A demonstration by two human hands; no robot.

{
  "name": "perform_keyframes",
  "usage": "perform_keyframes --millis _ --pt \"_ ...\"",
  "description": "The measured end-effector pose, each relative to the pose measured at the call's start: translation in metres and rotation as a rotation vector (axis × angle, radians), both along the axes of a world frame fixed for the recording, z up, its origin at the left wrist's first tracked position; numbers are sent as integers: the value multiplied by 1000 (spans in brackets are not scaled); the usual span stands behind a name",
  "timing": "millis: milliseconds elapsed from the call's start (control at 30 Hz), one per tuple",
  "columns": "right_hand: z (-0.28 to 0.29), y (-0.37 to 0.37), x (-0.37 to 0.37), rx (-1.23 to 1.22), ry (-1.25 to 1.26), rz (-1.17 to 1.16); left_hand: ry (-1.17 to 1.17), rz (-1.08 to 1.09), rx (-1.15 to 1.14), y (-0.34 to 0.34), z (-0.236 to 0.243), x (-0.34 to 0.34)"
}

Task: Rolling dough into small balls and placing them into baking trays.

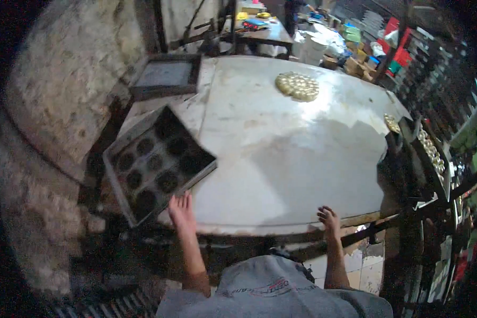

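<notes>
Fingers spread, left hand (182,213) at tray (201,172), nine o'clock, contact unclear; right hand (329,220), four o'clock, half-curled, nothing visible held. Pale rounds (298,86) grouped, one o'clock; none seen in tray.

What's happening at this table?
A person's left hand is at the near edge of a dark tray with round dark marks, at the table's left; whether it grips it is unclear. The right hand, loosely curled, holds nothing visible near the table's front edge. A pale, lumpy round cluster lies toward the far side.
</notes>
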State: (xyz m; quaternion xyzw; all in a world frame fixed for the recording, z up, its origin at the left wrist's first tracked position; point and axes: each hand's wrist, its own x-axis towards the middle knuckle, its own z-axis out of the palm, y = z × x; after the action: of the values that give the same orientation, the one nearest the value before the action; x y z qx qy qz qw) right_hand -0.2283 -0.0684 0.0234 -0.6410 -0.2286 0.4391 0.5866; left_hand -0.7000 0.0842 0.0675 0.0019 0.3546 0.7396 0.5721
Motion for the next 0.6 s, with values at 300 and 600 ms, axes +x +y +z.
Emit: perform_keyframes --millis 300,600 --pt "-26 241 80 -55 -1125 191 1591 -727 151 118 -42 226" --pt "-40 472 244 -279 -1399 59 2479 -789 392 291 -47 291"
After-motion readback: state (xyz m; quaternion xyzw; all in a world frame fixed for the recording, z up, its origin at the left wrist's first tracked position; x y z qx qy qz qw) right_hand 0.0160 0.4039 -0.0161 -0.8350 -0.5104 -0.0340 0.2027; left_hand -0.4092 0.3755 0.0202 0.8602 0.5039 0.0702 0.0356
